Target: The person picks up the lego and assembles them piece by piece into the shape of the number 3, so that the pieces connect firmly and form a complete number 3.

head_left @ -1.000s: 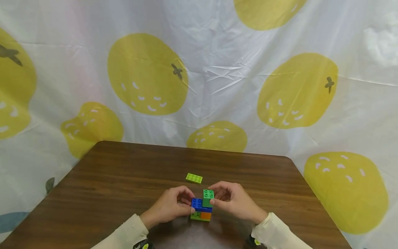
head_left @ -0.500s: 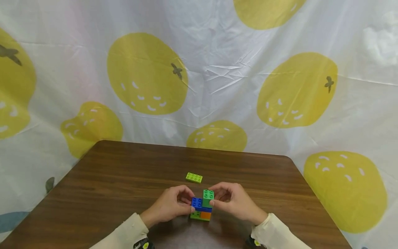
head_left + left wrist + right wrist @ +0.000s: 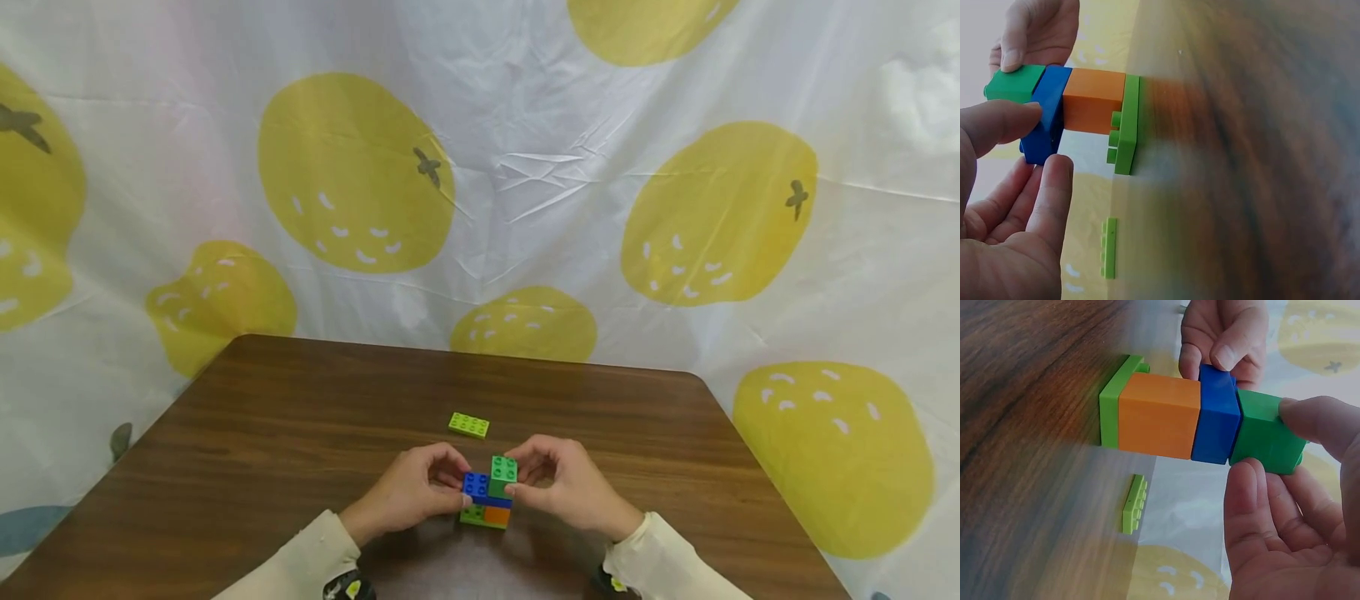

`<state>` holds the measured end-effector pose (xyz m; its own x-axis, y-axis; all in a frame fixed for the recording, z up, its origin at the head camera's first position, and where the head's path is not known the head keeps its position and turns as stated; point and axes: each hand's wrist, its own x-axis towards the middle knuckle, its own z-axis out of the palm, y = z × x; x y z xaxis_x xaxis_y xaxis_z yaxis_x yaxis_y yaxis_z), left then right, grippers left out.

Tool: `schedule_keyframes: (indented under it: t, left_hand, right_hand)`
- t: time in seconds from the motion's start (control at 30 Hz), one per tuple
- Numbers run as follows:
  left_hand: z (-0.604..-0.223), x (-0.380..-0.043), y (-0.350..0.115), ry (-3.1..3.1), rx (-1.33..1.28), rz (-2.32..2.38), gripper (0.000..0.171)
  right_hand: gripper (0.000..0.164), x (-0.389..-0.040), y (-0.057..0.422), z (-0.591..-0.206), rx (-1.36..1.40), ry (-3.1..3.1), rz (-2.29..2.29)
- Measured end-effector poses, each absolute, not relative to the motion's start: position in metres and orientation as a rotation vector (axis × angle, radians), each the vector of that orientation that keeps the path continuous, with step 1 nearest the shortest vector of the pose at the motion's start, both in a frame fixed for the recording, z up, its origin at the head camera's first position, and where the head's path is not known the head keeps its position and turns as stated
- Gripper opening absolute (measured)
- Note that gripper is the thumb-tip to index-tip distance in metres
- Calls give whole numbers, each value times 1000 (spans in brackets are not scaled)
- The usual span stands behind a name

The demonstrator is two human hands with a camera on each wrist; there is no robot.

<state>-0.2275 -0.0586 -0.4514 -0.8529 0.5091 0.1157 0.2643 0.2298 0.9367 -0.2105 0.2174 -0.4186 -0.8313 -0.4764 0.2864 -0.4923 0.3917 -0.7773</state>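
A small stack of toy building bricks stands on the table between my hands. Its base is a lime-green plate (image 3: pixel 1127 125), with an orange brick (image 3: pixel 1159 415) on the right part of it. Across the orange brick lies a flat blue brick (image 3: pixel 476 484), its left half overhanging the plate. A green brick (image 3: pixel 503 476) sits on the blue brick's right half. My left hand (image 3: pixel 412 493) pinches the blue brick's left end between thumb and fingers. With thumb and fingertips, my right hand (image 3: pixel 567 485) grips the green brick from the right.
Beyond the stack, a second lime-green plate (image 3: pixel 468 425) lies studs up on the dark wooden table (image 3: pixel 315 400). Behind the table's far edge hangs a white curtain (image 3: pixel 525 200) printed with yellow fruit.
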Motion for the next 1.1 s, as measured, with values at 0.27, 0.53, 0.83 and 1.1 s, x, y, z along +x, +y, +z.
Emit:
schedule_keyframes:
  t: [0.27,0.53,0.83,1.1]
  left_hand:
    - [-452,-227,-60,2269,724,1679,35]
    - [-453,-227,-59,2254,708,1688,35]
    - [-452,-229,-58,2256,721,1686,34]
    - [-449,-228,-59,2269,717,1662,34]
  right_hand:
    - [30,-212,218,-420,888,-2625,1531]
    - [30,-214,218,-423,890,-2618,1583]
    - [30,-214,218,-426,869,-2612,1602]
    - [31,-214,216,-423,853,-2640,1597]
